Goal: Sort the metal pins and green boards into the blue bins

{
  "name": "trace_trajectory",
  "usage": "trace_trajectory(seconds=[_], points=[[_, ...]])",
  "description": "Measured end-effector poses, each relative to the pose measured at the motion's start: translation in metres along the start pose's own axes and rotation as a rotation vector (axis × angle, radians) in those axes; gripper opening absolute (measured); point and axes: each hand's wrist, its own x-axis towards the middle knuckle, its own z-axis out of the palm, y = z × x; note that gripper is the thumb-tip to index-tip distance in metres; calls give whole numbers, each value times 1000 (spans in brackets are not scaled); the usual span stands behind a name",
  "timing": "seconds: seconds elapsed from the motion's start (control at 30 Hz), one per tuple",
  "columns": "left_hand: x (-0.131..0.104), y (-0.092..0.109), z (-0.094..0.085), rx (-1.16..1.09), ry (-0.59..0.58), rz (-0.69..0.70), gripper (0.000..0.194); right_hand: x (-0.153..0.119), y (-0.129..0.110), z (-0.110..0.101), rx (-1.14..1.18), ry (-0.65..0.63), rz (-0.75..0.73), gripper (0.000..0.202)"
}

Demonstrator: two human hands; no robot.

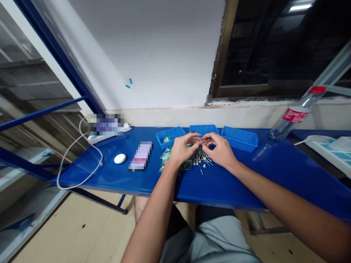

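My left hand [184,148] and my right hand [218,149] meet fingertip to fingertip above a pile of small metal rivets [197,159] on the blue table. Both hands are pinched around a tiny item between them, too small to make out. Green-tinted clear plastic bags [165,156] lie beside and partly under my left hand. Behind the hands stand three blue trays: the left one [171,133] has small bags in it, the middle one [204,129] is partly hidden by my fingers, and the right one [239,139] sits behind my right hand.
A phone [141,156] and a white oval object [120,158] lie on the table [109,179] at left, near a looped white cable [64,160]. A clear bottle with a red cap [294,115] stands at right, beside a power strip [326,148]. A wall rises behind.
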Motion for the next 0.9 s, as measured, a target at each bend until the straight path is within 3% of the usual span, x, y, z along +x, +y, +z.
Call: trace_trajectory(seconds=[0.47,0.7,0.83,0.9], points=[[-3,-5,0,65,22,-58,28,-1,0,-5,70,-73,-14,14],[-4,-8,-1,168,-30,29,40,0,9,-1,190,-49,173,26],[-1,-9,0,168,15,65,39,-2,13,2,251,-73,239,26],[-2,-1,0,150,30,67,37,-2,12,1,248,-90,226,24]])
